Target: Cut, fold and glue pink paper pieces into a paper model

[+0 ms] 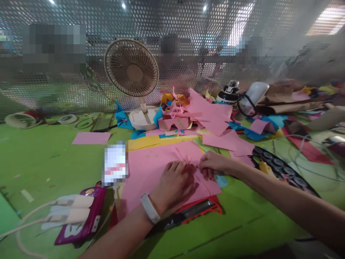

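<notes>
The left hand (176, 185), wearing a white band at the wrist, is lying flat on a large pink paper sheet (151, 169), its fingers pressed together and curling down onto a small folded pink paper piece (192, 166). The right hand (212, 163) is meeting it from the right, thumb and fingertips pinching the edge of that same folded piece. The sheet is lying on the green table mat (40, 158), in the middle of the near side, its far edge touching a yellow paper strip (151, 142) and its near right corner covering a red-framed flat tool (199, 210).

Just left of the sheet a purple pouch (86, 219) with a white cable plug is sitting, and beyond it the mat is lying open towards a loose pink rectangle (91, 138). Behind the sheet a beige desk fan (133, 77) is standing beside a heap of pink, blue and yellow paper scraps (199, 115). To the right of the right forearm, a black tray with round wells (283, 169) is crowding that side, while the near edge of the mat is offering free room.
</notes>
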A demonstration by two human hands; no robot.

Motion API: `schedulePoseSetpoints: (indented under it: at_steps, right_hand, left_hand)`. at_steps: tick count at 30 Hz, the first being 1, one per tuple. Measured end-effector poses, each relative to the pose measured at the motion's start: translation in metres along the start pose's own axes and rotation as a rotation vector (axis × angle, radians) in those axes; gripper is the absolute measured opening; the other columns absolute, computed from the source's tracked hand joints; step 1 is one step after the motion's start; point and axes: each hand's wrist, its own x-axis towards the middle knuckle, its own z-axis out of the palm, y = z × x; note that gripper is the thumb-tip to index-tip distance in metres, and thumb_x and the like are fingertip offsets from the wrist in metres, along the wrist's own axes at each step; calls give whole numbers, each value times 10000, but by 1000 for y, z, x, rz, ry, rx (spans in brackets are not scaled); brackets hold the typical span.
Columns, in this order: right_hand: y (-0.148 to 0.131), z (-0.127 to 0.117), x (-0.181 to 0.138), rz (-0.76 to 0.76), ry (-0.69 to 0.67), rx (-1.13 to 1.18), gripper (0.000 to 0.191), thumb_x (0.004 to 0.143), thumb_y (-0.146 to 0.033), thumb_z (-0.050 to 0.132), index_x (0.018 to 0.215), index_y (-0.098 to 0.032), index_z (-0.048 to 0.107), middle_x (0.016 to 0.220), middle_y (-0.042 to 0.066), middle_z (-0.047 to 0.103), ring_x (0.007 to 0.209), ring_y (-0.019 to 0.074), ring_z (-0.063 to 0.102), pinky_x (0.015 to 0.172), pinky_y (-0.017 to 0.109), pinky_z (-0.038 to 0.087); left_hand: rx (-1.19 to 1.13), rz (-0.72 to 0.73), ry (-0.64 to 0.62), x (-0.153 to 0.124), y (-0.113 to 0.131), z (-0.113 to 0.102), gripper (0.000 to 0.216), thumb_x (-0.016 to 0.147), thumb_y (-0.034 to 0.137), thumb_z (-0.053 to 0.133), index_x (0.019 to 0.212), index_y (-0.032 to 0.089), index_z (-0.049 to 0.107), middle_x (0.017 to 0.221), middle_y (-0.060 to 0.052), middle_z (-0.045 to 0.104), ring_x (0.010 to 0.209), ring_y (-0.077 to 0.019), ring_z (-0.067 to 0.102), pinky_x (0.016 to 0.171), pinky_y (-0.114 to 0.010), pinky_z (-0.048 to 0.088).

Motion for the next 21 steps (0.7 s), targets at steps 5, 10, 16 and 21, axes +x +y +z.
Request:
schedulePoseSetpoints:
  at_steps: [5, 10, 16, 21]
  right_hand:
    - [3, 2, 3, 16, 16, 19, 207, 701, -159, 492, 512, -120, 566, 431, 51, 636, 278, 81, 519, 250, 125, 292]
    - [0, 9, -1, 18, 78, 22, 246, 725, -147, 463, 490, -134, 534, 375, 25, 595, 248, 77, 491, 240, 126, 298]
    - [-7, 14, -9, 3, 89, 23, 262, 763, -153, 477, 502, -145, 504, 372, 7, 584, 238, 73, 475, 249, 138, 339]
    - [-8, 13, -10, 2, 63, 33, 232, 760, -128, 490, 530, -147, 499, 393, 4, 598, 246, 77, 486, 258, 145, 362]
  left_hand:
    - [7, 11, 18, -2, 0, 0, 392, 855, 463, 444, 1154, 217, 505, 1087, -93, 505, 1020, -255, 460, 880, -412, 368]
    - [20, 14, 29, -2, 0, 1, 417, 856, 473, 437, 1179, 215, 498, 1087, -101, 507, 1019, -260, 458, 872, -413, 371]
    - [52, 27, 24, -3, 1, 1, 424, 862, 490, 411, 1161, 208, 516, 1111, -105, 498, 1016, -263, 455, 867, -414, 378]
    - [48, -5, 20, -3, 3, -2, 427, 835, 497, 463, 1135, 200, 530, 1124, -102, 502, 1012, -262, 464, 867, -410, 388]
